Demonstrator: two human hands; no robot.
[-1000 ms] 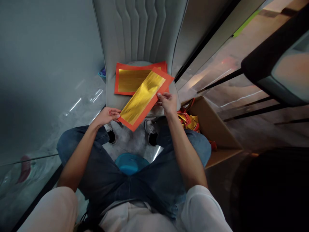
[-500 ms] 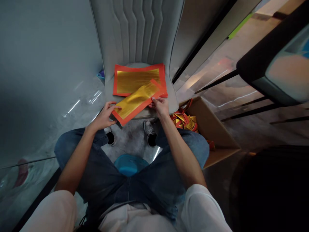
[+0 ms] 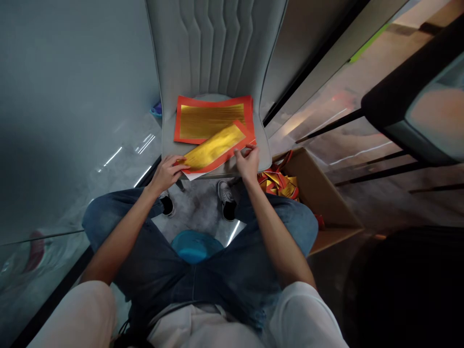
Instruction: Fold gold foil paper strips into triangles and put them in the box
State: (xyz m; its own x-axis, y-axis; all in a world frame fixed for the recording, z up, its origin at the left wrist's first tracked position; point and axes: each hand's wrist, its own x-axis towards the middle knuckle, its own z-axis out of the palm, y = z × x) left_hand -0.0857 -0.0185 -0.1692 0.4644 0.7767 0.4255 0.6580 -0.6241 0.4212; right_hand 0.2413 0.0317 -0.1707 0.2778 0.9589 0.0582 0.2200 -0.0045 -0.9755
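A red-orange paper sheet with a gold foil panel (image 3: 213, 147), like joss paper, lies slanted over the front of a chair seat. My left hand (image 3: 167, 173) grips its lower left end, fingers over the foil and thumb hidden. A white corner shows under that end. My right hand (image 3: 249, 163) is closed at the right edge, with thumb and forefinger pinched together by the red border. Behind the slanted sheet lies a stack of similar red and gold sheets (image 3: 206, 121), partly covered by it.
The grey padded chair (image 3: 213, 48) faces me, my knees on either side. A cardboard box (image 3: 326, 203) holding folded red and gold paper pieces (image 3: 279, 186) stands by my right knee. A blue round object (image 3: 195, 246) is between my legs. Another chair (image 3: 406, 116) stands at right.
My left hand has turned and closed over the sheet's lower left end. The right hand has shifted along the right edge. The sheet looks narrower, and a white corner now shows beneath it.
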